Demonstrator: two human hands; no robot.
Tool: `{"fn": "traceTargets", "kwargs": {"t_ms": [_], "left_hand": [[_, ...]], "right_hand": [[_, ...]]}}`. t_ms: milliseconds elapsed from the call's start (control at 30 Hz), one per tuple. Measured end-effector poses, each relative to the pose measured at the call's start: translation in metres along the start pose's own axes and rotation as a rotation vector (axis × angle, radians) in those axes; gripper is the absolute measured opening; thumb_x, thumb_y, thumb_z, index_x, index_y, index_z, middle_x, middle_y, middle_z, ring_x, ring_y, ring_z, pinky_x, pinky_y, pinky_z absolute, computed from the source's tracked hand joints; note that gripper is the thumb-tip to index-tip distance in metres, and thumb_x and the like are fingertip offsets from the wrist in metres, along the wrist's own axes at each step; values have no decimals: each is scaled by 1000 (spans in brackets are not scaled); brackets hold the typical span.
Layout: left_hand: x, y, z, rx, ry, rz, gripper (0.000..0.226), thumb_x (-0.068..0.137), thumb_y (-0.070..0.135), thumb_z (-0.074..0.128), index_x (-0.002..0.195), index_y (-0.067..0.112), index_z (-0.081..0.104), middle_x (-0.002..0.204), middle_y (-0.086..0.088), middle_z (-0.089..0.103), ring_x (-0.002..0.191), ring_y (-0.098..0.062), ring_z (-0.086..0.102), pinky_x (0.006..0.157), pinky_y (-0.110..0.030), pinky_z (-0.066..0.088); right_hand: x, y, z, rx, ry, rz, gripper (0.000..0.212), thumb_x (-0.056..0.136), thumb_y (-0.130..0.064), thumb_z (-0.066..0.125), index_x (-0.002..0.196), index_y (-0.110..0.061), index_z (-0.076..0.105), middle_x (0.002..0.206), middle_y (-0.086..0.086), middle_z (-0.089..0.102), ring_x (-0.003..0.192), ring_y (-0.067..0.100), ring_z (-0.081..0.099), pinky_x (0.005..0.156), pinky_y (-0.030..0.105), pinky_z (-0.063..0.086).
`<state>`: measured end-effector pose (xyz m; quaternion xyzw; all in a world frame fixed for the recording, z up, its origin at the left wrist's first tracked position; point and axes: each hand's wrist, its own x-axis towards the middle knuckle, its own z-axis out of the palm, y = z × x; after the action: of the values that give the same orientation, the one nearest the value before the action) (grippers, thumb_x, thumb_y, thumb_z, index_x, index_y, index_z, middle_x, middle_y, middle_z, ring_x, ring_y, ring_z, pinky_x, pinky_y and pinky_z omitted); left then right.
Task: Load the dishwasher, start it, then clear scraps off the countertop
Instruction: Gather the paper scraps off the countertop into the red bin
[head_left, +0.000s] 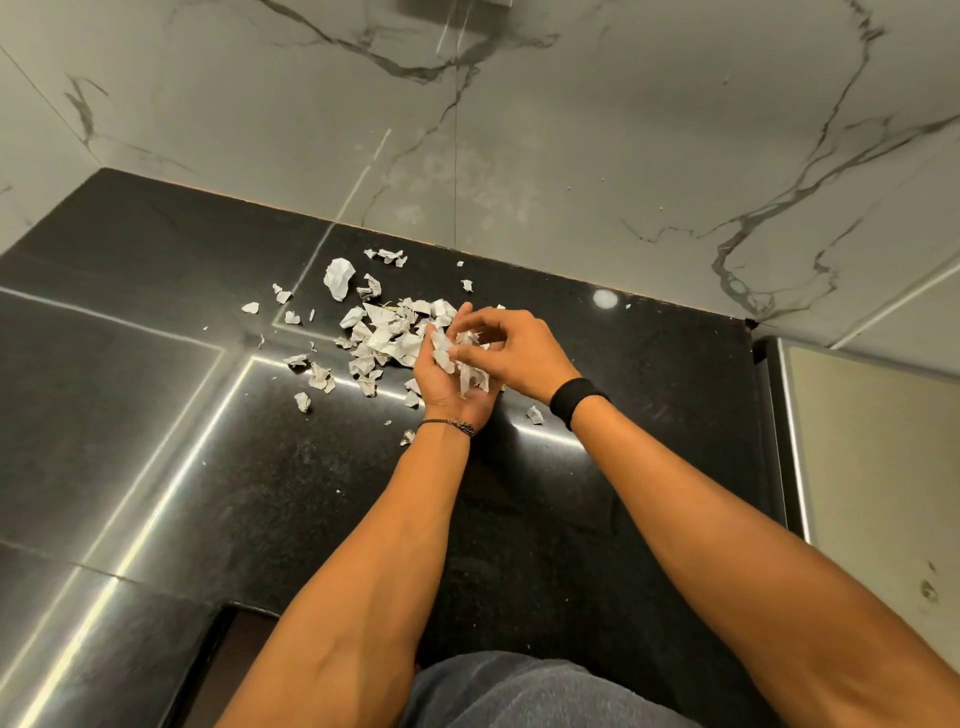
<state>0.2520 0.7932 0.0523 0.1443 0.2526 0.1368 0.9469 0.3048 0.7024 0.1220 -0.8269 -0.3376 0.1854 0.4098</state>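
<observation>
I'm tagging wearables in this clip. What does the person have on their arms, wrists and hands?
Both forearms are bare, no sleeves in view. The left hand has a thin dark bracelet at its wrist, partly beaded. The right hand has a broad black band at its wrist. No gloves; no rings that I can see.
</observation>
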Motion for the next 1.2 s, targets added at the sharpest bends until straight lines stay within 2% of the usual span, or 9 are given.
{"fn": "traceTargets", "kwargs": {"t_ms": [200,300,400,567,667,800,967,1067,1200], "left_hand": [[0,0,-8,-35,-18,19,50,103,48,39,133,15,61,121,-15,69,106,-31,70,88,-46,57],[2,0,-11,-96,-25,17,48,103,45,42,129,11,62,134,-19,61,113,-35,65,92,-49,56],[3,4,-16,-110,-24,28,49,102,46,44,128,9,64,142,-20,56,115,-37,65,95,-50,54],[1,19,-24,-85,-4,48,48,103,45,42,128,11,63,141,-17,58,125,-36,60,109,-50,45],[0,26,-27,-84,-2,63,48,103,45,42,130,11,62,142,-16,58,133,-36,55,107,-52,46],[-2,27,-32,-87,18,53,48,104,46,41,130,11,62,140,-17,60,136,-36,51,113,-53,40],[-2,22,-31,-100,26,49,55,103,47,38,141,11,54,148,-17,53,139,-37,48,117,-53,34],[-3,22,-29,-97,16,36,55,104,45,35,145,13,52,146,-16,55,137,-37,50,117,-53,34],[0,21,-27,-88,11,34,59,103,49,33,150,16,47,149,-16,53,137,-37,50,115,-53,36]], "right_hand": [[-3,10,-6,112,210,30,13,95,-28,65,102,-24,75,95,-12,74,92,3,68,85,24,55],[-5,18,-8,132,239,63,12,95,-22,64,97,-26,75,92,-16,72,91,-1,66,82,16,51],[-6,34,-4,72,233,129,15,93,-18,65,103,-26,74,96,-14,71,92,1,64,87,24,54],[-8,60,7,-305,-36,221,43,90,-31,71,131,-24,62,130,5,62,120,25,57,103,39,44],[-11,67,24,-497,-158,162,56,87,-46,70,136,-22,57,128,9,56,119,33,49,101,38,38],[-20,66,42,-563,-161,-15,40,89,-40,69,123,-19,64,120,6,55,111,31,48,95,35,39],[-29,56,42,-527,-147,-206,20,90,-7,63,107,-8,74,108,12,67,100,37,60,83,42,46],[-30,56,36,-512,-129,-122,18,92,-9,61,104,-9,74,105,10,68,101,32,62,82,38,44],[-29,60,25,-290,109,92,11,89,-20,69,99,-22,74,98,0,70,91,19,64,85,39,53]]}}
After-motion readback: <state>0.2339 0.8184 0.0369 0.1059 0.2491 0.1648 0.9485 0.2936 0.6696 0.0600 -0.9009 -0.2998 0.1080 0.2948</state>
